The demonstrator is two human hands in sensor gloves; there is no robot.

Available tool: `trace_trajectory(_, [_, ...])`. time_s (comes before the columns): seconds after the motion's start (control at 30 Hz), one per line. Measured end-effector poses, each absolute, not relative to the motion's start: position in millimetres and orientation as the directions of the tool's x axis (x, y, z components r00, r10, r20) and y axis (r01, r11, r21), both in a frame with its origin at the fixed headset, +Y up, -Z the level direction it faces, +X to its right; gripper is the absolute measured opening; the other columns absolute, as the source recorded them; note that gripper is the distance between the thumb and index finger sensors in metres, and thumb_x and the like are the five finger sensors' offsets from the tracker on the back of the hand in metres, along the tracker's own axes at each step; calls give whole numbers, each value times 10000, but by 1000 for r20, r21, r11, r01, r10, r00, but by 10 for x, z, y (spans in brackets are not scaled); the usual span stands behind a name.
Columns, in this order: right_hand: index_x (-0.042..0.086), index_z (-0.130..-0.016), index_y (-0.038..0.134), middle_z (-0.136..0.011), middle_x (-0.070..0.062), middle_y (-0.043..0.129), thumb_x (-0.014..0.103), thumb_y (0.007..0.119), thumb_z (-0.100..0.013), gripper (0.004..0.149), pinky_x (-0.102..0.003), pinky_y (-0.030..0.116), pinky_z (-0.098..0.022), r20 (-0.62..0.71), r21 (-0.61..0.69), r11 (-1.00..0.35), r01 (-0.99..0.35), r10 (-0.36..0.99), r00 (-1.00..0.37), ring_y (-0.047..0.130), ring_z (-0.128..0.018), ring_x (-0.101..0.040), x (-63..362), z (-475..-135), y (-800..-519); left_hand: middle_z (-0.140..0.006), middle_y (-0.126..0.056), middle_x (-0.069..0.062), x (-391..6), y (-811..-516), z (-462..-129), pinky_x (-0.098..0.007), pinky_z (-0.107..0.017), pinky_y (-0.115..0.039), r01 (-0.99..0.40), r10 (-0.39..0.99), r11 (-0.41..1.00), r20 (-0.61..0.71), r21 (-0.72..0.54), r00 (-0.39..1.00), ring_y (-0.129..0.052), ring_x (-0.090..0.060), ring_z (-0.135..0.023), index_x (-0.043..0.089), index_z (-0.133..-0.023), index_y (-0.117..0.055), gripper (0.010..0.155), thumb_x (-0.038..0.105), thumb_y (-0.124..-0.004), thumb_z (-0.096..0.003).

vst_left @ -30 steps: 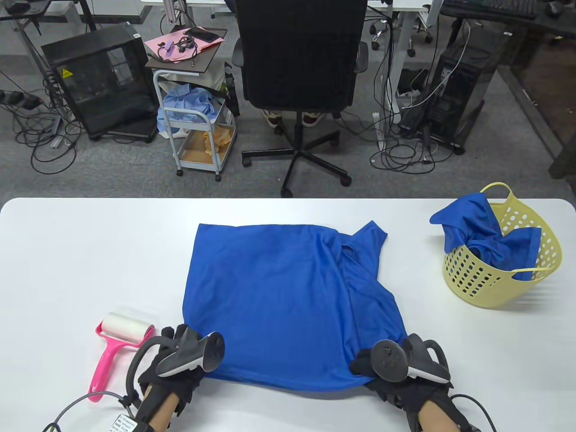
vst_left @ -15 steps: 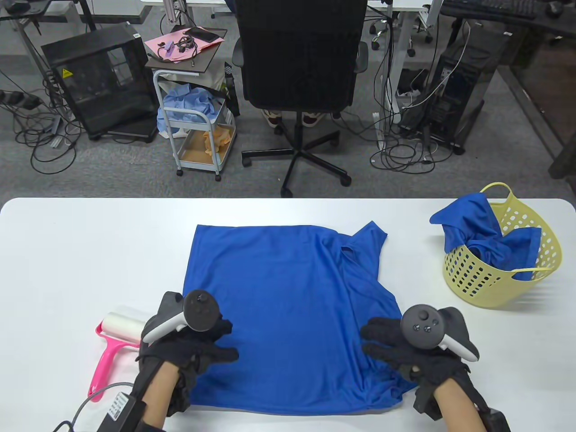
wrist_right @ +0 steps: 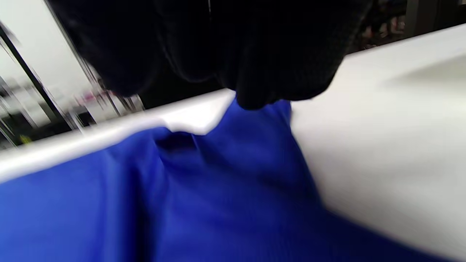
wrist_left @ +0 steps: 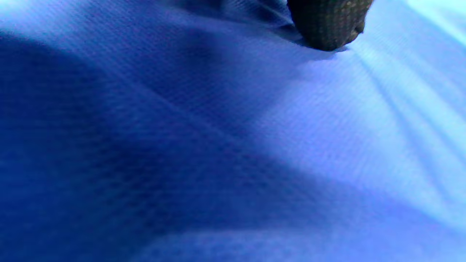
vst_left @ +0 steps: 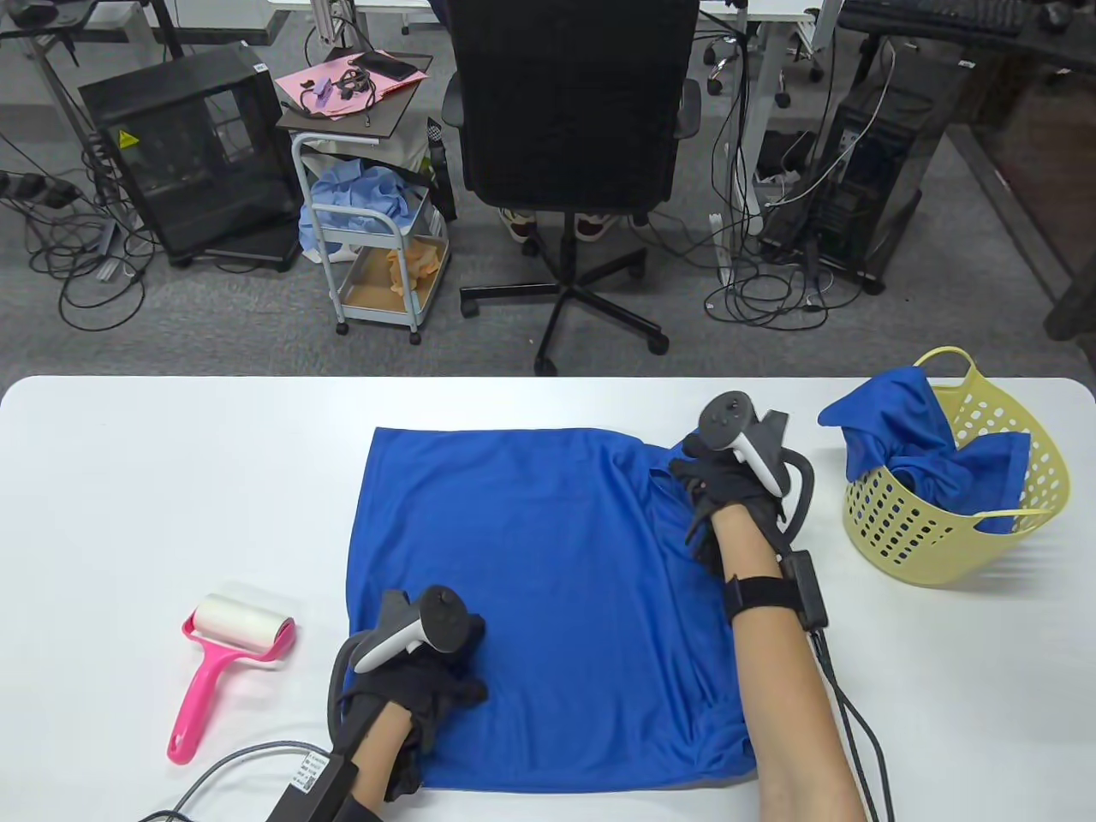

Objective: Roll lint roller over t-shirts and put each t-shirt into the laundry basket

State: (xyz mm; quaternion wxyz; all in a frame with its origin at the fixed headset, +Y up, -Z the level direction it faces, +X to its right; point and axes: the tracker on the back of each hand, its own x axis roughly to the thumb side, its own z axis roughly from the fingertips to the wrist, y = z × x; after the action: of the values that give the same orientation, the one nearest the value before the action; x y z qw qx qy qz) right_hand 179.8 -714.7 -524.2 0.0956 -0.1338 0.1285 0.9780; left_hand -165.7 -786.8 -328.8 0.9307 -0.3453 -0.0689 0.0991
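Observation:
A blue t-shirt lies spread flat on the white table. My left hand rests on its near left part, and a gloved fingertip presses the cloth. My right hand reaches over the far right corner, where its fingers touch the tip of the sleeve; no pinch shows. The pink lint roller lies on the table left of the shirt, held by no one. At the right stands the yellow laundry basket with another blue t-shirt in it.
Cables trail from both wrists over the table's near edge. Beyond the far edge are a black office chair, a small white cart and computer cases on the floor.
My right hand has moved from the shirt's near right hem up to the far right sleeve. The left hand has shifted slightly right on the shirt. The shirt lies as before.

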Motion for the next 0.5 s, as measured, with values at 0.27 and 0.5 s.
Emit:
trace_trajectory(0.27, [329, -878, 732, -992, 27, 799, 461, 799, -483, 422, -329, 868, -505, -296, 169, -985, 32, -81, -952, 921, -754, -207, 1630, -5326, -7471, -1144, 13, -26, -1668, -7881, -3285, -750, -657, -210, -150, 245, 729, 50, -668, 968, 14, -491, -1021, 418, -1101, -155, 760, 554, -665, -554])
trace_trajectory(0.5, [268, -879, 739, -962, -50, 839, 413, 796, -496, 413, -252, 925, -356, -453, 30, -997, -74, 53, -890, 1026, -606, -174, 2145, -5059, -7100, -1136, 41, -3, -1661, -7869, -3275, -755, -658, -196, -160, 234, 704, 14, -692, 972, 40, -467, -1023, 431, -1094, -131, 763, 558, -659, -559])
